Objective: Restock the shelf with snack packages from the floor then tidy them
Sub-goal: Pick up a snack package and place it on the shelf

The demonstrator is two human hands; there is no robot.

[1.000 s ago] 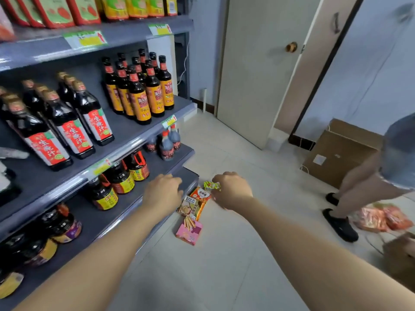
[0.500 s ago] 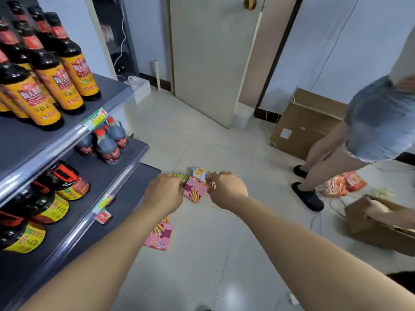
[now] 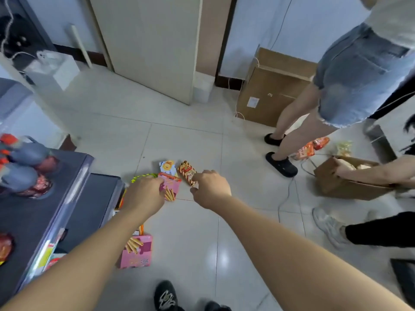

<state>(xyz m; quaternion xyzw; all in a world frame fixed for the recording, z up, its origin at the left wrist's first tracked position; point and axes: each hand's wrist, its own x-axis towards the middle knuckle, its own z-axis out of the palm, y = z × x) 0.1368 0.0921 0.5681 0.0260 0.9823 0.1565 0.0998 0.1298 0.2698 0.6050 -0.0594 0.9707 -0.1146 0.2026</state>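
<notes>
Right of grey metal shelf (image 3: 31, 221), on floor tiles: left hand (image 3: 146, 196) curls fingers round edge of pink cardboard biscuit-stick box (image 3: 172, 185). Further right of shelf, right hand (image 3: 212, 188) pinches near end of red-brown foil snack packet (image 3: 187, 171). Second pink box (image 3: 137, 252) lies flat just beside shelf.

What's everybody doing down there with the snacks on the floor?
Someone is bending over snack packages on the floor beside the shelf. Their left hand holds the edge of a pink snack box, and their right hand reaches to a striped packet next to it. A second pink box and a blue box lie there, not yet shelved.
</notes>
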